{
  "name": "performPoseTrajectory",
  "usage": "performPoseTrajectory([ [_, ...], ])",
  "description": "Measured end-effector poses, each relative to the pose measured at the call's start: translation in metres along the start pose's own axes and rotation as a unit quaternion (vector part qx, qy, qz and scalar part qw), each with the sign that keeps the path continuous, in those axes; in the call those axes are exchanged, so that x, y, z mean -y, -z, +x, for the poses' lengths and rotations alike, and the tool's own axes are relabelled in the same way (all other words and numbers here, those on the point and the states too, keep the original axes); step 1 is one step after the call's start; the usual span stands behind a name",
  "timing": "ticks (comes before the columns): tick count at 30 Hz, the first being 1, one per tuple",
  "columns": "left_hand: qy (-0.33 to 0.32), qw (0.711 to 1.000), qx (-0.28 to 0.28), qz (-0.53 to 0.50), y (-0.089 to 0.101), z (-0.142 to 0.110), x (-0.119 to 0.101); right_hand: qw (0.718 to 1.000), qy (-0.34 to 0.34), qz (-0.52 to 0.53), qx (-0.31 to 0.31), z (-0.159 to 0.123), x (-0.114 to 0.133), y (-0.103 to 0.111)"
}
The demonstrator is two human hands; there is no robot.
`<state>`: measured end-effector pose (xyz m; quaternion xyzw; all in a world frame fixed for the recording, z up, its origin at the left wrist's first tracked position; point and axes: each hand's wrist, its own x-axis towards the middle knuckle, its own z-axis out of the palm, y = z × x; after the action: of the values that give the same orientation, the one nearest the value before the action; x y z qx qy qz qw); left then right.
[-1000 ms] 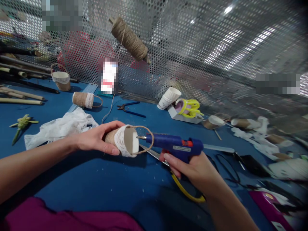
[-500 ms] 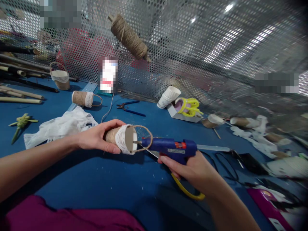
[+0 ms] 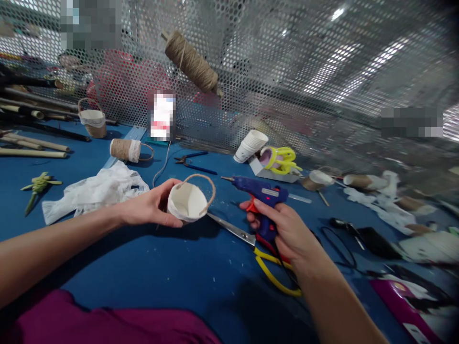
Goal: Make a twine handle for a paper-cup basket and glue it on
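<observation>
On my feed, the left hand [image 3: 147, 205] has its grip wrapped around the left side of a small basket [image 3: 188, 203], held just above the tabletop [image 3: 172, 286], its mouth tipped up toward me and its pale inner wall showing. The twine handle [image 3: 214, 191] arcs over the mouth's right side. My right hand's grip is closed around a blue glue gun [image 3: 260, 186], its long axis running left to right, the nozzle [image 3: 226, 178] pointing left, near the handle but apart from it. The left hand is plainly nearer the basket. Open scissors [image 3: 233, 228] lie below the gun. Beyond, I see stacked paper cups [image 3: 251, 145] leaning by a white tray [image 3: 276, 177] that holds something yellow-looped [image 3: 283, 162].
</observation>
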<state>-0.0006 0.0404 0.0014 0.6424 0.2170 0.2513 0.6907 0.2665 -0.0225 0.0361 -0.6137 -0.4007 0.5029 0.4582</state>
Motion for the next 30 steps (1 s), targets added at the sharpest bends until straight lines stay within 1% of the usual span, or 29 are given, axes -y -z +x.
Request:
performPoseTrajectory([
  [4,-0.005,0.994,-0.004,0.107,-0.011,0.001,0.01,0.998,-0.001,0.066,-0.021,-0.002,-0.002,-0.011],
  [7,-0.024,0.98,-0.045,0.194,-0.019,0.002,0.021,0.991,-0.004,0.131,-0.032,-0.004,-0.006,-0.026],
  [9,-0.04,0.976,-0.062,0.203,-0.022,0.004,0.026,0.991,-0.003,0.132,-0.027,-0.003,-0.009,-0.034],
  [11,-0.05,0.976,-0.078,0.198,-0.023,0.006,0.028,0.995,-0.003,0.1,-0.03,0.0,-0.012,-0.038],
  [13,-0.047,0.971,-0.108,0.207,-0.021,0.008,0.027,0.997,-0.004,0.066,-0.048,0.007,-0.013,-0.037],
  [17,-0.002,0.943,-0.197,0.269,-0.017,0.012,0.021,0.996,-0.006,0.001,-0.091,0.03,-0.011,-0.024],
  [19,0.005,0.931,-0.217,0.292,-0.016,0.013,0.019,0.993,-0.013,-0.045,-0.104,0.042,-0.011,-0.018],
  [21,0.002,0.928,-0.217,0.301,-0.017,0.013,0.019,0.989,-0.014,-0.094,-0.109,0.052,-0.012,-0.014],
  [24,0.0,0.929,-0.206,0.307,-0.02,0.011,0.02,0.978,0.002,-0.172,-0.119,0.061,-0.015,-0.01],
  [27,-0.009,0.93,-0.2,0.307,-0.022,0.01,0.021,0.957,0.015,-0.255,-0.134,0.065,-0.018,-0.006],
  [30,-0.011,0.931,-0.202,0.305,-0.023,0.01,0.022,0.931,0.014,-0.333,-0.146,0.067,-0.021,-0.002],
])
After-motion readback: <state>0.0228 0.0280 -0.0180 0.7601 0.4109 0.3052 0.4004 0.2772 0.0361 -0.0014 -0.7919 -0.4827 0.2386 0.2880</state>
